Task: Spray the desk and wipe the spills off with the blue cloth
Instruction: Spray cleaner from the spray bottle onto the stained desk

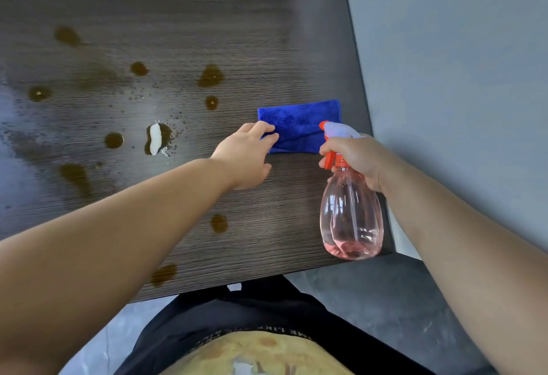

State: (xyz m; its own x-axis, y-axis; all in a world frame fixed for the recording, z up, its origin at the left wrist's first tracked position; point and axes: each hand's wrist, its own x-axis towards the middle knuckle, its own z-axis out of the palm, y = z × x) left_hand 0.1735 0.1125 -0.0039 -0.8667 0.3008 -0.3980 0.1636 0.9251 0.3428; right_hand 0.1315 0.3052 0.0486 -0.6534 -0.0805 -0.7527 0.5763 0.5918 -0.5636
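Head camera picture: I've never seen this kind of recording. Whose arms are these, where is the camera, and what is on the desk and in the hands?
There is no machine here. A person wears a wide-angle camera on the head, looking forward and down, so the two bare arms reaching in are the wearer's own. The dark wood-grain desk carries many brown spills, fine droplets, and one whitish blob. The left hand reaches to the folded blue cloth, its fingers touching the cloth's near left corner. The right hand holds a clear pink spray bottle by the neck, lifted above the desk's right edge. Its orange trigger faces the desk.
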